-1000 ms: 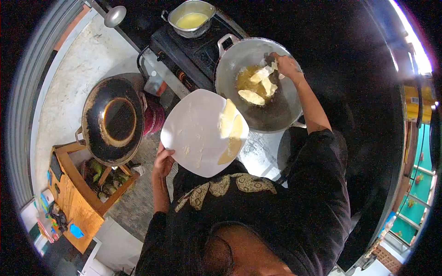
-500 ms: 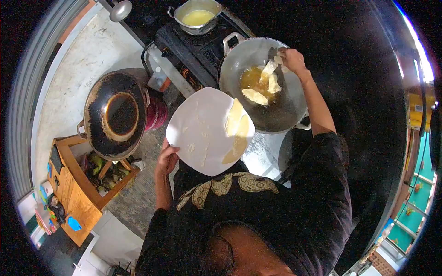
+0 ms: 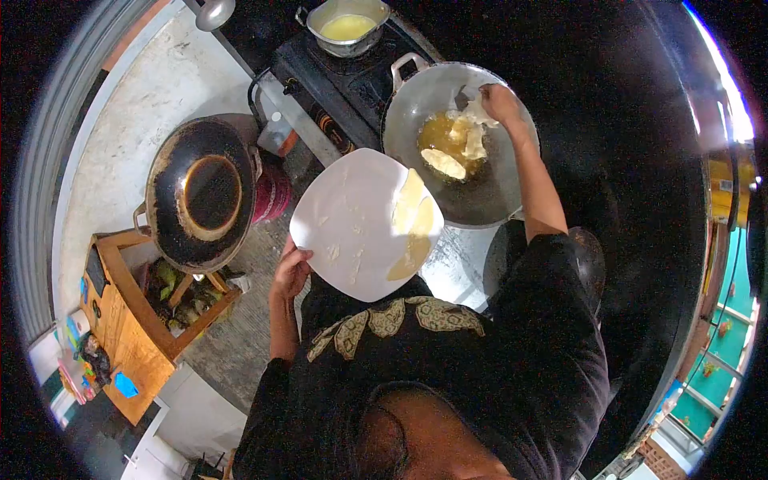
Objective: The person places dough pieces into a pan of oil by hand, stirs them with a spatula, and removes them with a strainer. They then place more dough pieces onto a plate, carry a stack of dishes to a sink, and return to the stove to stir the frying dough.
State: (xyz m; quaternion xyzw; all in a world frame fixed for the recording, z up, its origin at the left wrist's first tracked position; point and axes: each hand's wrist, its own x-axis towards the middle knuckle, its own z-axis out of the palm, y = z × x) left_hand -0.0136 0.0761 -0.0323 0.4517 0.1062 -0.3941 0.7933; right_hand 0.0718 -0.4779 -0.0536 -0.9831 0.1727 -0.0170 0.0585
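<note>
My left hand (image 3: pixel 290 272) grips the lower left edge of a white square plate (image 3: pixel 336 232). Flat, pale yellow pieces of what looks like dough (image 3: pixel 414 240) lie along the plate's right side, with thin smears across the rest. Over the big grey wok (image 3: pixel 496 196), my right hand (image 3: pixel 500 104) is closed on a pale, floppy dough piece (image 3: pixel 478 112) that hangs down toward the oil. Its fingertips are partly hidden. In the wok's yellow oil (image 3: pixel 436 132) another dough piece (image 3: pixel 444 164) floats among bubbles, beside further pale folds.
A pot of yellow liquid (image 3: pixel 348 29) stands on the black stove (image 3: pixel 320 76) behind. To the left are a blackened wok with dark oil (image 3: pixel 212 196), a wooden table (image 3: pixel 128 336) and a hanging ladle (image 3: pixel 216 14).
My right hand stays over the wok, and the dough hanging from it sits bunched closer to the hand. The plate is held nearly still; the whole view has shifted slightly.
</note>
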